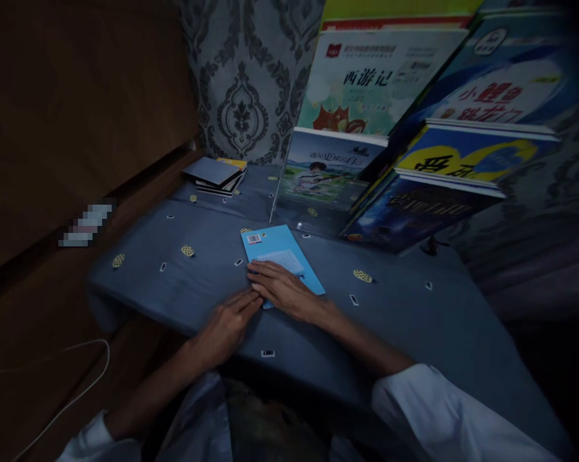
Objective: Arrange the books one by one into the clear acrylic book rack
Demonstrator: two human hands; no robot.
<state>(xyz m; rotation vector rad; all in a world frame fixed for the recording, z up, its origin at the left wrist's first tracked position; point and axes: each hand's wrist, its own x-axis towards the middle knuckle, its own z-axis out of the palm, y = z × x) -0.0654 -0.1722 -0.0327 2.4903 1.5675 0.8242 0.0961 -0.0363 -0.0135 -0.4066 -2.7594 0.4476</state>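
A light blue book [289,247] lies flat on the table, with a barcode at its upper left corner. Across its lower part rests my right hand [282,289], palm down and open, the fingers stretched out toward the left. My left hand [231,324] is at the book's lower left corner, its fingertips meeting those of my right hand; its fingers lie extended and close together, and what is under them is hidden.
A clear stand [311,215] holds several upright books at the back right. Near the patterned wall [243,96] is a small stack of books [212,172]. A patterned cloth [149,282] covers the table. A white cable [107,359] hangs at the left.
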